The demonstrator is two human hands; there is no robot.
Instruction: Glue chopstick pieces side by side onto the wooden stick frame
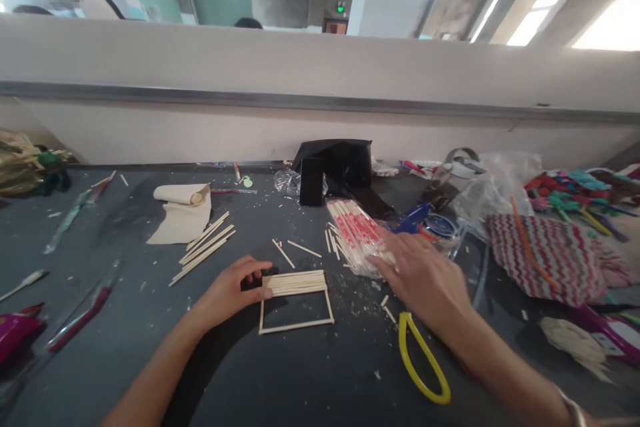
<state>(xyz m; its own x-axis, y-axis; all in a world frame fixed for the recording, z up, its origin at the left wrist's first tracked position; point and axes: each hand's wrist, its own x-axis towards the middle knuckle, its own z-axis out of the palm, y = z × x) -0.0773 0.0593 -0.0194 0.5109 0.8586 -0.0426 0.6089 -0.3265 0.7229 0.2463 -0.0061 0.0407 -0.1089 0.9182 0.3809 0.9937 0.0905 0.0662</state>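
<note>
My left hand pinches the left end of a small rectangular frame of thin wooden sticks. Several sticks lie side by side across its far part, and its near part is an open outline. My right hand reaches over the near right end of a clear packet of wooden sticks with red print. Its thumb is over the packet, but the other fingers are partly hidden and blurred, so their grip is unclear. Just beyond that hand lies a blue glue gun. Yellow-handled scissors rest below it.
Loose sticks and a partly rolled beige cloth lie left of the frame. A black bag-like object stands at the back. On the right are a tape roll, a striped knitted piece and coloured yarn. Stick scraps litter the table.
</note>
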